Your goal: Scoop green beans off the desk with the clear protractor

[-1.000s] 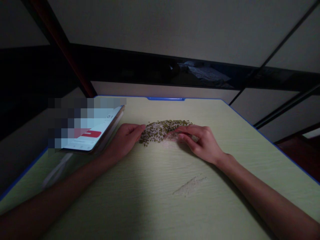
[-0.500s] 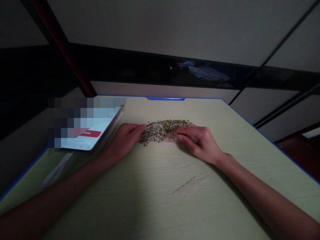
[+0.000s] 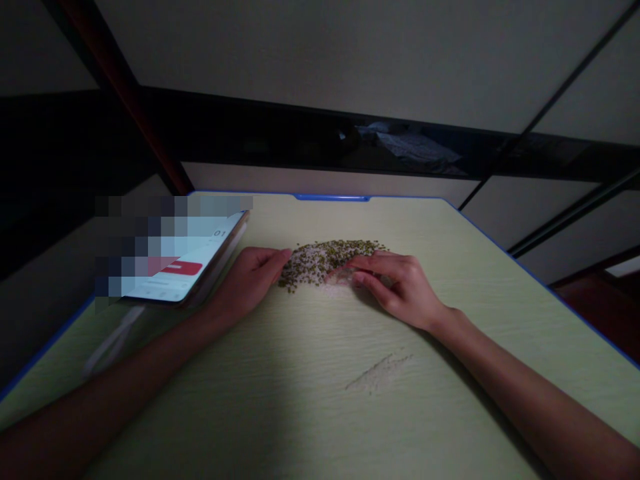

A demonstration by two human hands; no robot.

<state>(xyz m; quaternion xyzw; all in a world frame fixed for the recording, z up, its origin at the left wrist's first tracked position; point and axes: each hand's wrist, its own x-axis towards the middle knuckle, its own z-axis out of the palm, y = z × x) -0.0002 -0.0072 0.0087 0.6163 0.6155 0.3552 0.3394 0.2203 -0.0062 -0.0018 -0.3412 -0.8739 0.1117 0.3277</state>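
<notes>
So the pile of small green bits and pale grains (image 3: 320, 260) sits right between the two hands, loose on the tabletop (image 3: 440, 240), and spilling looks like the big risk to me. The left hand (image 3: 253, 277) is at the pile's left edge, fingers bunched with the thumb against them, but I honestly can't tell if anything's pinched in there. The right hand (image 3: 413, 290) reaches into the near right side, fingers bent and thumb a bit lower; can't tell if it's got a grain either (the light is pretty dim and the fingertips are blurry).

Nothing walls the pile in, so a quick sweep of the right fingers could scatter bits past the far side, or mix the green and pale ones even more. Poor light could also mean grabbing the wrong color.

Then there's the thin patch of pale grains (image 3: 383, 370), nearer the body than the right hand. If that forearm dropped and slid inward, it could smear those across the surface. Over on the other side, a device with a lit screen (image 3: 185, 267) lies just left of the left hand, with a whitish strap or cord (image 3: 113, 340) beside that forearm. An outward elbow or wrist movement might nudge or snag either one.
</notes>
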